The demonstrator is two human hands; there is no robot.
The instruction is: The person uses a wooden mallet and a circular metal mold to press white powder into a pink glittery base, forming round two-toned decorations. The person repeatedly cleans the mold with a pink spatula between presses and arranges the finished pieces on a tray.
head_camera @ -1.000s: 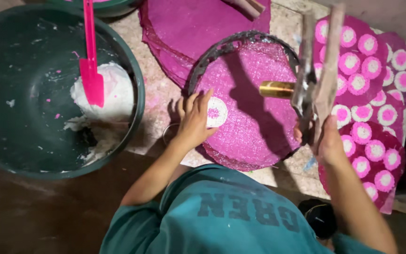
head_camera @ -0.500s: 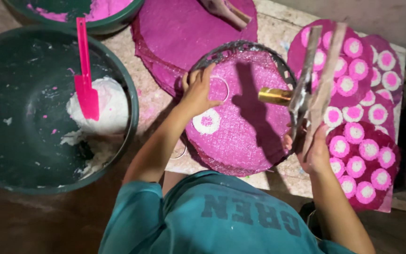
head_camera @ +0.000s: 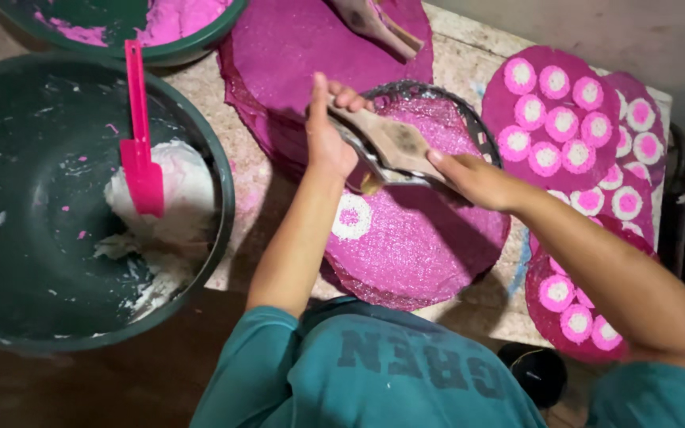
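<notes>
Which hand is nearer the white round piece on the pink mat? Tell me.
Left. The left hand is just above the white round piece; the right hand is farther off to its right, both gripping the wooden press.

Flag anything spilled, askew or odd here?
Minor mess only: pink flecks and white smears dot the inside of the dark green basin around the white dough, where the pink spatula stands. Both hands grip the hinged wooden press.

A dark green basin (head_camera: 216, 182) at left holds white dough (head_camera: 164, 206) with a pink spatula (head_camera: 140, 143) stuck in it; another basin (head_camera: 160, 51) with pink dough sits behind, and pink sheets of white-ringed rounds (head_camera: 572, 119) lie at right
</notes>
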